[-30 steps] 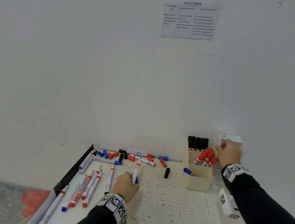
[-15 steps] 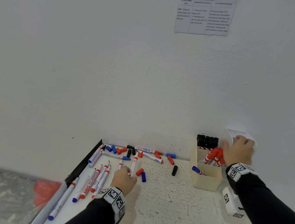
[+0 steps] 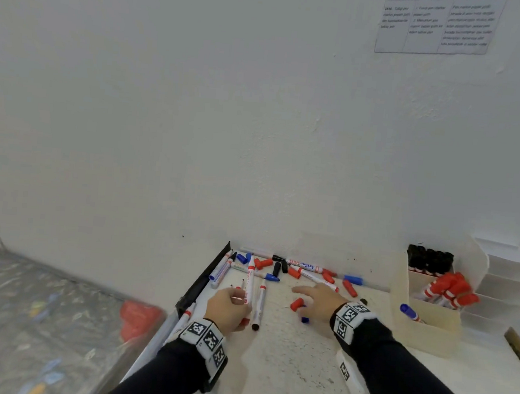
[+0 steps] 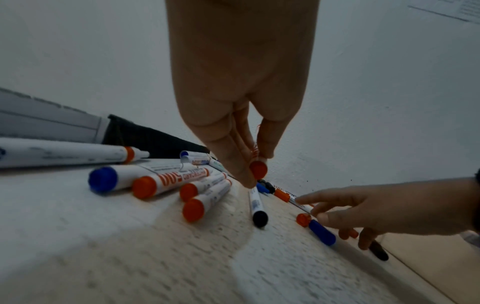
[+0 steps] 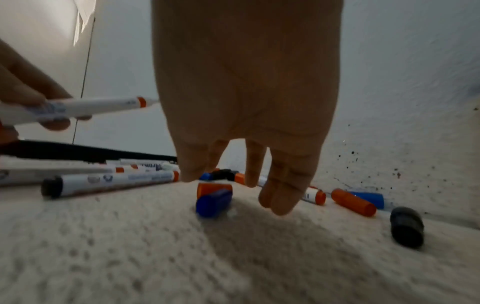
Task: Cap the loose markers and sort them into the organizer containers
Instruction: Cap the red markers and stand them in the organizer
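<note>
On the speckled table [image 3: 284, 371], pushed up against a white wall, we're working through a mess of markers and caps. Our left hand [image 3: 227, 308] is pinching a red marker [image 3: 250, 277] by its barrel, fingers curled around it, nib end pointing toward the wall and lifted a bit off the surface. Our right hand [image 3: 318, 301] is hovering palm-down with fingers spread and relaxed, gripping nothing, right over a red cap [image 3: 296, 303] and a blue cap [image 5: 214, 202] that are lying touching each other. A black-ended marker [image 3: 259, 306] is lying just beside our left hand. More loose caps and markers are sitting along the wall. Off to the right, the cream organizer [image 3: 423, 327] is holding black-capped markers [image 3: 429, 258] at the back, red-capped ones [image 3: 451, 290] in the middle and one blue-capped marker [image 3: 409, 312] in the front section.
</note>
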Motion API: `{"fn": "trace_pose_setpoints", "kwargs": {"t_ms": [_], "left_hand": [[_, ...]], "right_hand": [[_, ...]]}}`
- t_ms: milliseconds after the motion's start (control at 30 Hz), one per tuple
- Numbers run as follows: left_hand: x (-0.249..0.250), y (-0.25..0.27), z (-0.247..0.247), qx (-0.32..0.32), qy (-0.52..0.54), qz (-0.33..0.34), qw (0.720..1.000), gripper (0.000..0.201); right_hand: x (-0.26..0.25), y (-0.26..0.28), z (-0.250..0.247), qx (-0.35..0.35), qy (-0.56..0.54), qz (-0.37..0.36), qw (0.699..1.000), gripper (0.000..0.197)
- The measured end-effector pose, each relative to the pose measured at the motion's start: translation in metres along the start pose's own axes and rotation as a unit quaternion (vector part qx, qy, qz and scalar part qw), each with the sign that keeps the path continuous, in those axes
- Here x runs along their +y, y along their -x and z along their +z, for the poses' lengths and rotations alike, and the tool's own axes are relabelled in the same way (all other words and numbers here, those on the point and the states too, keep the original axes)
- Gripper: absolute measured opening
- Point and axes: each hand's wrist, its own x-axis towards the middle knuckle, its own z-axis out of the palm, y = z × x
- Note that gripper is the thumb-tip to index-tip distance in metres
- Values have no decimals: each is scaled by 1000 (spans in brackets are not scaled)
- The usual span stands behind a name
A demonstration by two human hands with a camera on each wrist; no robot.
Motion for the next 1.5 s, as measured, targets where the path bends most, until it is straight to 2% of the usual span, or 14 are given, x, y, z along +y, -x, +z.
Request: {"fn": "trace_pose_setpoints", "kwargs": {"t_ms": [67, 167, 267, 400, 500, 567, 667, 767, 833, 1033, 1167, 1233, 1433, 1500], "left_hand": [[-4, -1, -8, 1, -2, -2, 1000, 34], [-9, -5, -17, 5, -44, 5, 999, 33], [-13, -10, -20, 13, -94, 22, 995, 33], [-13, -12, -16, 12, -186, 44, 981, 32], [-11, -13, -12, 8, -217, 51, 975, 32], [-10, -12, -7, 2, -236, 57, 970, 32], [-6, -10, 2, -2, -250, 70, 966, 31], [-1, -6, 10, -21, -259, 85, 962, 32], [1, -4, 15, -31, -265, 93, 959, 34], [6, 4, 24, -43, -282, 112, 952, 37], [10, 8, 27, -52, -300, 115, 946, 38], [10, 10, 27, -58, -312, 123, 940, 39], [11, 12, 34, -59, -292, 121, 947, 38], [11, 11, 36, -62, -292, 117, 947, 39]], "right_hand": [[-2, -8, 15, -7, 7, 14, 1000, 49], [0, -16, 25, 23, 0, 15, 1000, 37], [3, -22, 26, 84, -18, 16, 996, 21], [5, -25, 17, 193, -37, 27, 980, 22], [4, -23, 7, 254, -114, 16, 960, 9], [3, -21, 3, 281, -169, -3, 944, 18], [-2, -13, -1, 262, -227, -40, 937, 15], [-5, -5, -3, 202, -200, -93, 954, 18], [-4, -1, -3, 192, -197, -110, 955, 20], [6, 12, -4, 210, -289, -79, 931, 25], [10, 19, -3, 179, -250, -82, 948, 24], [12, 23, -2, 173, -270, -79, 944, 25], [16, 31, 2, 196, -298, -70, 931, 24], [15, 32, 4, 227, -320, -65, 917, 24]]}}
